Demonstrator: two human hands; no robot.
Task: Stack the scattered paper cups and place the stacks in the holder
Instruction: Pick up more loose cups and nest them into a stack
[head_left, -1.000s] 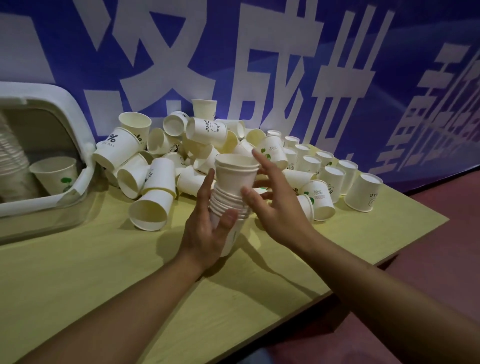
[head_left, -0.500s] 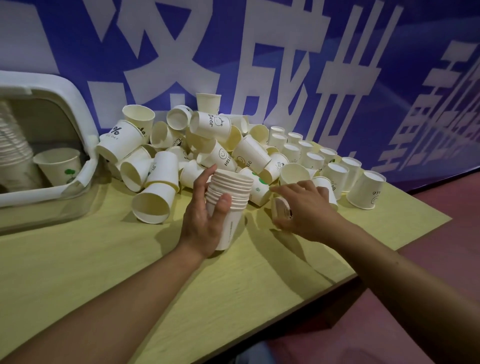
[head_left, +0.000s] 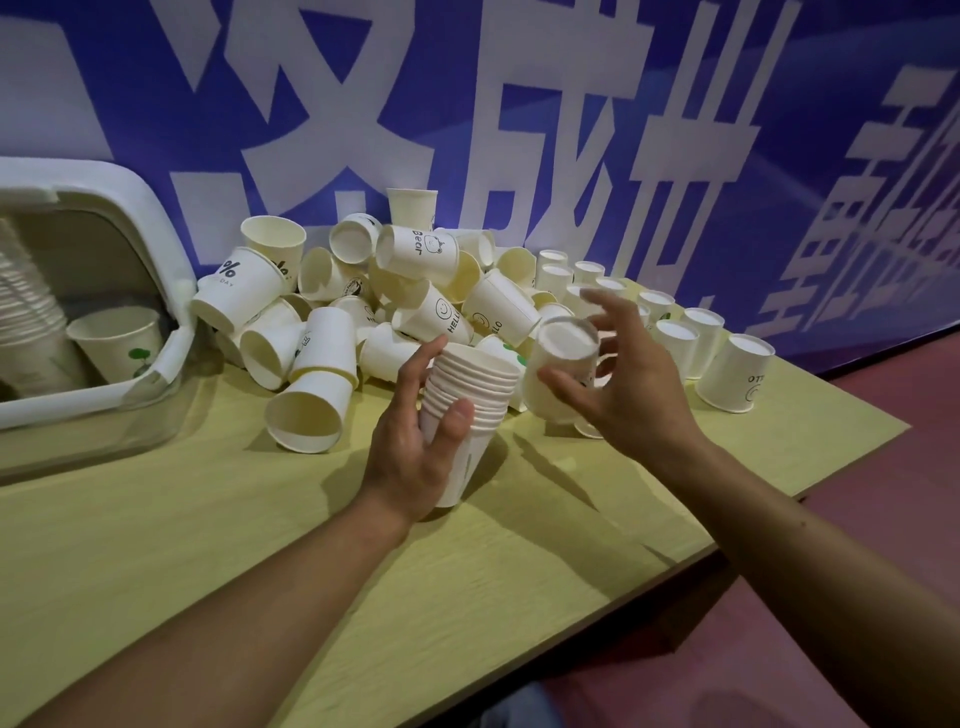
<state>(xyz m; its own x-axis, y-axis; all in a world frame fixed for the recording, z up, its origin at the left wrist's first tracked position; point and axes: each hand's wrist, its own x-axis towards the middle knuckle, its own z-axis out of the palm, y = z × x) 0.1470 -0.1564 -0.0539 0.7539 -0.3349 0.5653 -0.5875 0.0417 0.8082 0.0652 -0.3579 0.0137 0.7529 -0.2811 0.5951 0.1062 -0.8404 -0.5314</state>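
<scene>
I see my left hand (head_left: 415, 447) wrapped around a nested stack of white paper cups (head_left: 470, 410), standing upright on the pale yellow-green wooden table (head_left: 156, 545). Just right of it, my right hand (head_left: 623, 384) pinches a single upside-down white paper cup (head_left: 563, 366) near the stack's rim. The scattered cup pile (head_left: 395, 301) lies behind; the white plastic holder (head_left: 130, 208) sits far left.
</scene>
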